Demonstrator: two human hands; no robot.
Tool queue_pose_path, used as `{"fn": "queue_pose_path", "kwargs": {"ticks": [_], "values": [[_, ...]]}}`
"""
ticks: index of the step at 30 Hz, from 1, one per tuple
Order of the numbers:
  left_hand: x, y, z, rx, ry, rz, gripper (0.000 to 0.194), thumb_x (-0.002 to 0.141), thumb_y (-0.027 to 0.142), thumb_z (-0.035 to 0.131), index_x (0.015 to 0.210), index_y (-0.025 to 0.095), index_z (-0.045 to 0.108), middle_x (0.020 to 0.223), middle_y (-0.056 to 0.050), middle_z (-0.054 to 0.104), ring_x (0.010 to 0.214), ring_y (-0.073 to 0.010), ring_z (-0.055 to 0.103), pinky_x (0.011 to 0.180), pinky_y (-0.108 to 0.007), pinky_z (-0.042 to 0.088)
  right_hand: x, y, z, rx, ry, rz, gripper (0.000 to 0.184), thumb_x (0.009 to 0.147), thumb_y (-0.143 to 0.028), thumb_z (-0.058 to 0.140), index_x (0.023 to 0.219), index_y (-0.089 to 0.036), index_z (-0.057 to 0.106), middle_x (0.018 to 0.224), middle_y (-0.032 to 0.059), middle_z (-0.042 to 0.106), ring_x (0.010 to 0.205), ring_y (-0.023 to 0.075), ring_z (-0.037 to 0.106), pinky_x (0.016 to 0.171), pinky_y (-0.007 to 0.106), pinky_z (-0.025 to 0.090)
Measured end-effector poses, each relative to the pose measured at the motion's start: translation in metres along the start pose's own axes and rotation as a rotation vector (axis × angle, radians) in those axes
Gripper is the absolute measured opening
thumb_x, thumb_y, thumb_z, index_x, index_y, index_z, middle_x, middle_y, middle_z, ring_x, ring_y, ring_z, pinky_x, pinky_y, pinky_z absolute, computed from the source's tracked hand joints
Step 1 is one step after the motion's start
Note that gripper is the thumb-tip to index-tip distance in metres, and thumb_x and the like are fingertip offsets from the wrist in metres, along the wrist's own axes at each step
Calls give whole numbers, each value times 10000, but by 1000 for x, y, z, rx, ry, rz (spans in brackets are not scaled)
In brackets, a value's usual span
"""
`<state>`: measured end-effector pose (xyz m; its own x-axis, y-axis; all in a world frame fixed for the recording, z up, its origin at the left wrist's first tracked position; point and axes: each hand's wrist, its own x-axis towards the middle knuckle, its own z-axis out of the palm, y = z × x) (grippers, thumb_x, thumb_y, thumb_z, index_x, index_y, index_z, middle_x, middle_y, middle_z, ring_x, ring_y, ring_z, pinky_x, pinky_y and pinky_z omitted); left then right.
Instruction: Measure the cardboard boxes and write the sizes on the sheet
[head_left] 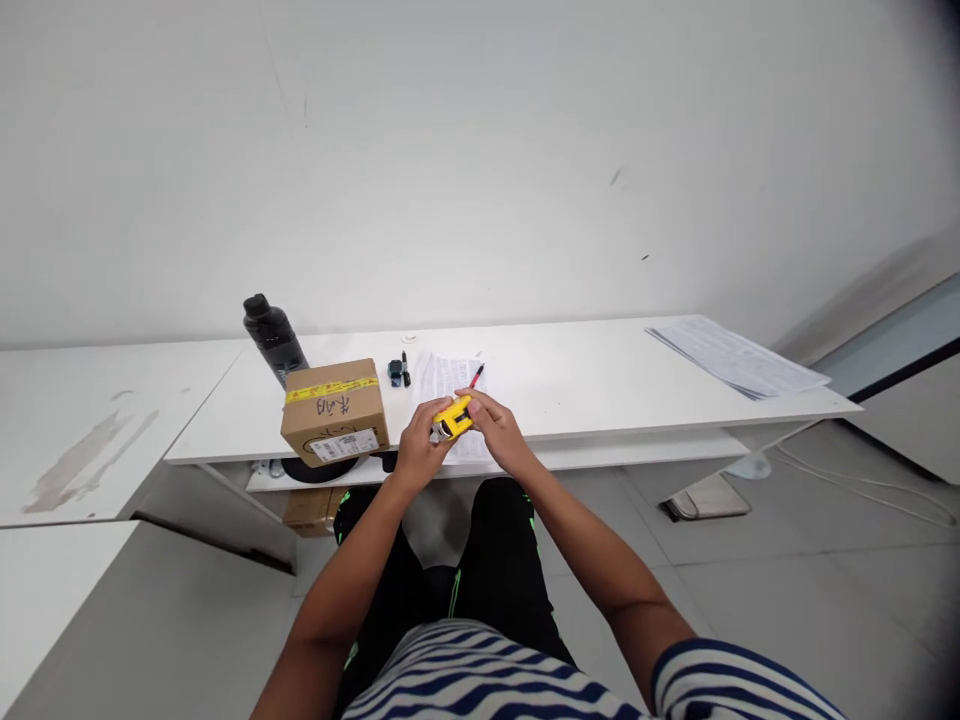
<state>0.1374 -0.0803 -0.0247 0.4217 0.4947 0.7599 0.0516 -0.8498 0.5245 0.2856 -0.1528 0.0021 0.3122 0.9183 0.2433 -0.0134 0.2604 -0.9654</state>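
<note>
Between my two hands, just over the front edge of the desk, is a yellow tape measure (454,418) with dark and silvery parts. My left hand (418,446) is closed around its left side. The fingers of my right hand (496,428) grip its right side and upper edge. Behind and beneath lies a printed sheet of paper (435,378), partly covered by my hands. A red pen (477,375) with a dark tip rests on that sheet, its lower end close to my right fingers.
A taped cardboard box (334,410) with a label stands left of my hands, a dark bottle (274,335) behind it. A black marker (406,369) lies beside a small dark object (395,373). More papers (739,358) lie at the desk's (585,370) right end.
</note>
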Motion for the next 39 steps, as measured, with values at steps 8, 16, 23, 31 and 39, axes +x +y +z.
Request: {"fn": "queue_pose_path", "kwargs": {"ticks": [8,16,23,31,39], "values": [[8,38,-78,135,179,-500,405,825,460,729,1149,231,645,1071,-72,708,980,-228,684,885,-387,546,24,-24,60,-337,28,-360,544,874,-578,613,1278,-216,657,1281,119,675,1118,273,655,911,420,585],[16,44,-144,-307,241,-749,442,643,499,840,878,184,638,813,-23,656,769,-159,621,767,-323,524,35,-31,111,-423,23,-733,334,873,-505,609,1098,-259,640,1079,103,598,1056,268,610,967,475,525],[20,46,-149,-463,123,-775,491,587,520,872,789,178,585,735,16,596,713,-126,583,726,-291,505,30,-16,118,-334,-10,-648,356,942,-582,449,922,-264,606,973,81,588,1034,265,608,956,486,511],[22,44,-140,-567,15,-842,517,604,565,857,778,175,565,734,11,586,704,-121,591,718,-294,530,11,-3,81,-170,-310,-372,752,827,-736,589,1405,-295,399,1487,155,460,1335,312,542,1049,482,502],[36,39,-166,-658,-13,-925,405,687,456,835,739,170,552,666,16,522,621,-91,518,678,-326,559,24,-36,30,-593,-344,-390,432,768,-498,768,1108,-262,644,1079,74,698,932,264,679,806,430,572]]}}
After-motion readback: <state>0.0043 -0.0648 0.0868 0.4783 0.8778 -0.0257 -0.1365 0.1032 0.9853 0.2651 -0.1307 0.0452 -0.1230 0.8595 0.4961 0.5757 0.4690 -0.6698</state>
